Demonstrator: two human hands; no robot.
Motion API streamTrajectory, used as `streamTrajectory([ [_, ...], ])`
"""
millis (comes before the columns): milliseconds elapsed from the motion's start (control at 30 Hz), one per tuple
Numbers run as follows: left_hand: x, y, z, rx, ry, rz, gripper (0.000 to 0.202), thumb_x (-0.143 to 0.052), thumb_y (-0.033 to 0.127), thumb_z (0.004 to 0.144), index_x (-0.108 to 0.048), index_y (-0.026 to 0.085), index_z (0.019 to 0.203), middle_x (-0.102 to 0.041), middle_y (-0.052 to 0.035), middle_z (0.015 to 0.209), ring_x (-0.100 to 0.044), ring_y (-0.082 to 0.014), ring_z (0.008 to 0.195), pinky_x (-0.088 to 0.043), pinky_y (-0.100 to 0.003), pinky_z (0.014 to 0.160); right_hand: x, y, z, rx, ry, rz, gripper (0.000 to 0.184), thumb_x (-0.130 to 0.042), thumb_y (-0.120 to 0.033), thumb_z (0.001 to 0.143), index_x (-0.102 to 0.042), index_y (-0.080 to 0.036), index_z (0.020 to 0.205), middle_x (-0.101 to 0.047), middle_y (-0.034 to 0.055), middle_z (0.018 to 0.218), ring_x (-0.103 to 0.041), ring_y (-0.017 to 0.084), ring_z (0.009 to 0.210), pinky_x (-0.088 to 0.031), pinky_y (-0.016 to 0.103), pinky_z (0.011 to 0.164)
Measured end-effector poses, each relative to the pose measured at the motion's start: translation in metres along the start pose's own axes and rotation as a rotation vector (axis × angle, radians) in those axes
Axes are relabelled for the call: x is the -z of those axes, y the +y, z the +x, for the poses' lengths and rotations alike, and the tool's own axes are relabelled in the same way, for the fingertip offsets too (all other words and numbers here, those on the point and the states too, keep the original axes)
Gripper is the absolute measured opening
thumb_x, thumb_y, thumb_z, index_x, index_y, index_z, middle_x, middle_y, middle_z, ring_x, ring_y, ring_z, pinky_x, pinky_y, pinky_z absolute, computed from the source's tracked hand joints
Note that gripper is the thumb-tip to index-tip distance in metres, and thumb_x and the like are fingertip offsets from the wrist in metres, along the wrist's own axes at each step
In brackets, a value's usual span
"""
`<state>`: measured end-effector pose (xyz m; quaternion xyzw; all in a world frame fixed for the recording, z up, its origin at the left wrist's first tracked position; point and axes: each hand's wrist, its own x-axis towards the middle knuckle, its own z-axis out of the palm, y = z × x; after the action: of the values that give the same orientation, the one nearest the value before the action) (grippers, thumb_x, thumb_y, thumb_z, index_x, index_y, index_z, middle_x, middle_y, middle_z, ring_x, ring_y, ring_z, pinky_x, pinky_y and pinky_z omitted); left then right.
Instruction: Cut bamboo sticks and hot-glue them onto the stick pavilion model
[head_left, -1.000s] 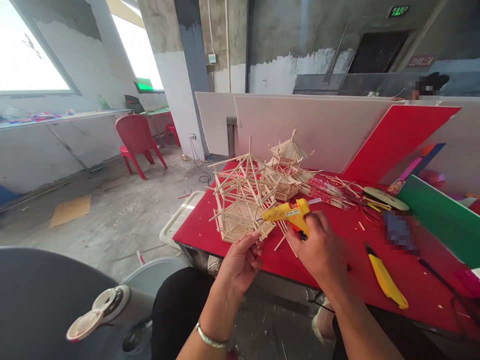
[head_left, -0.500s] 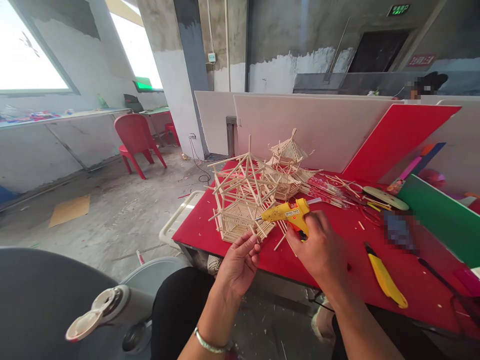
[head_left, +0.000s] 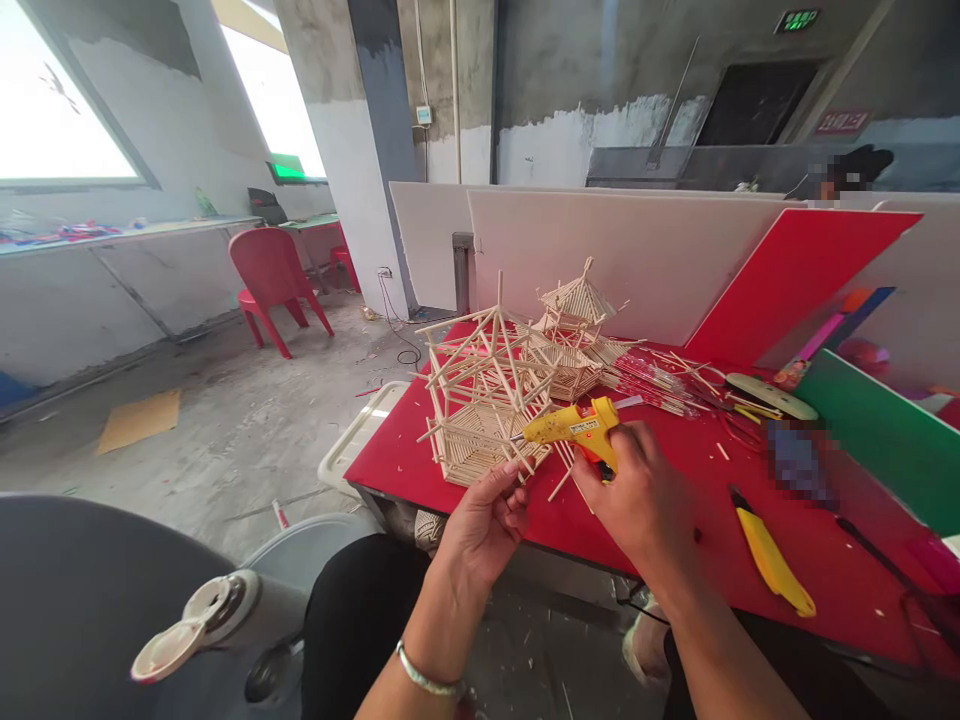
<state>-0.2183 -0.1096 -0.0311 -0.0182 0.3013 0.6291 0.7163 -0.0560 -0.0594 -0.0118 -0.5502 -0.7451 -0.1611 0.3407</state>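
Glue work looks to be the step in hand, as I read it from where I stand. The right hand [head_left: 637,495] is wrapped round a yellow glue gun [head_left: 574,427], its nozzle pointing at the near right part of a stick frame [head_left: 472,450]; whether the tip touches wood I can't tell. The left hand [head_left: 480,525] has thumb and fingertips together on what seems a short stick [head_left: 526,466], just below the nozzle.

The frame, open-roofed over a slatted floor, stands upright on the red table [head_left: 397,440], towards its near left corner. To my eye, the next move calls for a steady left pinch and a small, exact touch of the nozzle, fingers clear of the hot tip.

Room is uneven. The table's near edge runs close beneath the frame and the hands, so a nudge toward the knees could be risky. Left of the frame lies a bare red strip before the side edge. Behind, a second stick tower [head_left: 577,300] crowds in, with a white board [head_left: 615,250] beyond. Right of the gun there's an open patch reaching to a yellow cutter [head_left: 772,555], the easiest way out.
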Motion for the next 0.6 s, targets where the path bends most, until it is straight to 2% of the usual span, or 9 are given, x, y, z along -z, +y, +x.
streamTrajectory([
  [200, -0.006, -0.001, 0.002, 0.015, 0.03, -0.033, 0.012, -0.068, 0.006, 0.078, -0.065, 0.009, 0.089, -0.071, -0.0061, 0.089, -0.052, -0.0023, 0.048, -0.034, -0.01, 0.033, 0.001, 0.0, 0.0, -0.002, -0.001, 0.002, 0.024, -0.059, -0.038, 0.084, -0.062, -0.017, 0.094, -0.062, 0.0053, 0.088, -0.054, 0.014, 0.06, -0.026, 0.027, 0.046],
  [467, 0.003, -0.004, 0.006, -0.009, 0.05, -0.035, 0.014, -0.072, 0.009, 0.076, -0.061, 0.011, 0.084, -0.061, -0.0001, 0.069, -0.053, -0.0044, 0.048, -0.032, -0.01, 0.032, 0.0, 0.003, -0.001, 0.007, 0.008, 0.016, 0.022, -0.057, -0.036, 0.085, -0.062, -0.017, 0.094, -0.062, 0.005, 0.089, -0.055, 0.014, 0.062, -0.028, 0.027, 0.047],
  [600, 0.005, -0.003, 0.005, -0.026, 0.043, -0.003, 0.015, -0.073, 0.013, 0.077, -0.06, 0.012, 0.084, -0.059, 0.0002, 0.069, -0.053, -0.004, 0.048, -0.031, -0.01, 0.032, 0.001, 0.003, -0.001, 0.008, 0.005, 0.004, 0.021, -0.057, -0.036, 0.085, -0.062, -0.017, 0.093, -0.063, 0.0051, 0.089, -0.055, 0.014, 0.062, -0.028, 0.027, 0.047],
])
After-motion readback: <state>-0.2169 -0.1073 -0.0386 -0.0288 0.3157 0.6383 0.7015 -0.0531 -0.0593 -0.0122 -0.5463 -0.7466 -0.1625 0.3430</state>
